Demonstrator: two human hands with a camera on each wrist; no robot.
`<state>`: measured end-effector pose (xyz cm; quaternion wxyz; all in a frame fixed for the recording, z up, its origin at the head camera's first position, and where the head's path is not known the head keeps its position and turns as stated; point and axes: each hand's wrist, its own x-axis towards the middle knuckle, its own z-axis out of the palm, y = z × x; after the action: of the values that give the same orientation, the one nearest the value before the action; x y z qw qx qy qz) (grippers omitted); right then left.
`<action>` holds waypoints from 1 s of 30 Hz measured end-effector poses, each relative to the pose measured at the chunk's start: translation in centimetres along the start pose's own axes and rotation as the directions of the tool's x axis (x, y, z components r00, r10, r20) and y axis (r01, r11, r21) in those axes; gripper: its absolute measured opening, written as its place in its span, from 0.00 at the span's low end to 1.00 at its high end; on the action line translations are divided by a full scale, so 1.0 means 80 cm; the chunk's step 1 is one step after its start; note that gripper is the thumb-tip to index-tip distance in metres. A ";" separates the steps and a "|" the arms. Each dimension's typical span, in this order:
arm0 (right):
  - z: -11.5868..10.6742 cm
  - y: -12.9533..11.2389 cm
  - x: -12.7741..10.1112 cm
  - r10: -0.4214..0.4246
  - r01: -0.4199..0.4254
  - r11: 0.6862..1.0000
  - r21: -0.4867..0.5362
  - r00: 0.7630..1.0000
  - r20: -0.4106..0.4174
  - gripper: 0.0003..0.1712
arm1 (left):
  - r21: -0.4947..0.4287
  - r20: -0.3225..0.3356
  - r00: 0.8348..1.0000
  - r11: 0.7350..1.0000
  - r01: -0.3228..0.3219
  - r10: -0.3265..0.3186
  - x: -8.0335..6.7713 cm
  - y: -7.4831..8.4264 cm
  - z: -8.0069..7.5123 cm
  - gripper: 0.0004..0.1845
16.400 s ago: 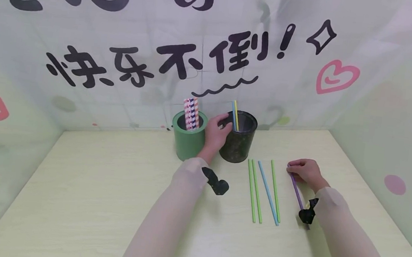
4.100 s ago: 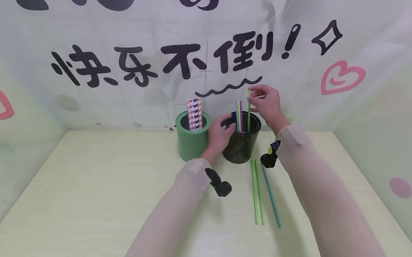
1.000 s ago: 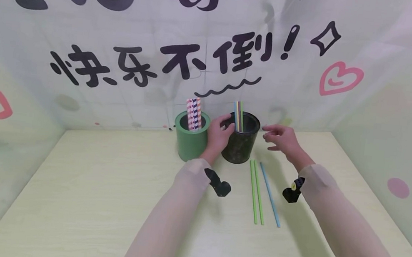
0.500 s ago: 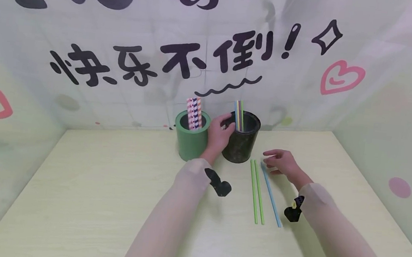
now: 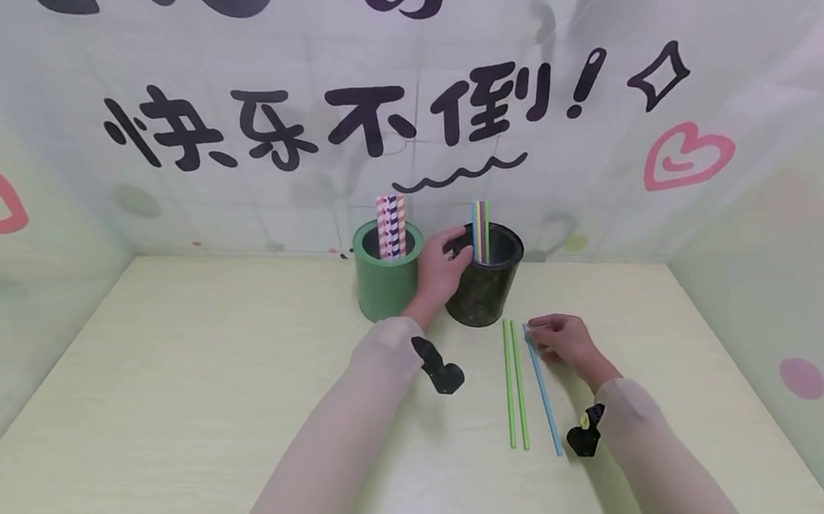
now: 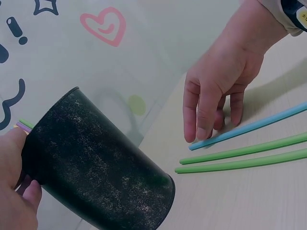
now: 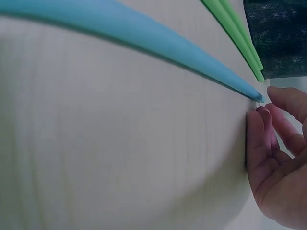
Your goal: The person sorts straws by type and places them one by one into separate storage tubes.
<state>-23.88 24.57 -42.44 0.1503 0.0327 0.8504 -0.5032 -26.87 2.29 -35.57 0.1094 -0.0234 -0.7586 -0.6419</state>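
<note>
My left hand point(image 5: 442, 270) grips the near-left rim of a black cup point(image 5: 479, 293); part of the grip is hidden in the left wrist view. Blue, purple and green straws point(image 5: 480, 231) stand in that cup, bunched against its left side. On the table to the right, my right hand point(image 5: 565, 340) is at the far end of a blue straw point(image 5: 543, 392), its fingers loosely bent. In the right wrist view, thumb and fingers stand apart around the straw's tip point(image 7: 259, 97). Two green straws point(image 5: 515, 385) lie side by side just left of the blue one.
A green cup point(image 5: 384, 283) with several patterned paper straws point(image 5: 391, 225) stands left of the black cup, close to my left hand. Behind both hangs a white printed backdrop point(image 5: 260, 191), with side walls at left and right. The pale wooden table point(image 5: 219, 371) extends toward me.
My right hand has come down from beside the black cup to the blue straw's end, its fingers drawing closer together. The left hand has kept its hold on the cup.
</note>
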 end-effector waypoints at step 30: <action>0.010 -0.003 0.003 0.047 -0.054 0.996 -0.069 0.995 -0.090 0.21 | -0.009 0.010 1.000 1.000 0.002 -0.002 0.000 0.001 -0.001 0.19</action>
<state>-24.00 23.77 -42.66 0.1263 0.0711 0.8725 -0.4665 -26.80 2.22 -35.46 0.1048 -0.0265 -0.7563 -0.6452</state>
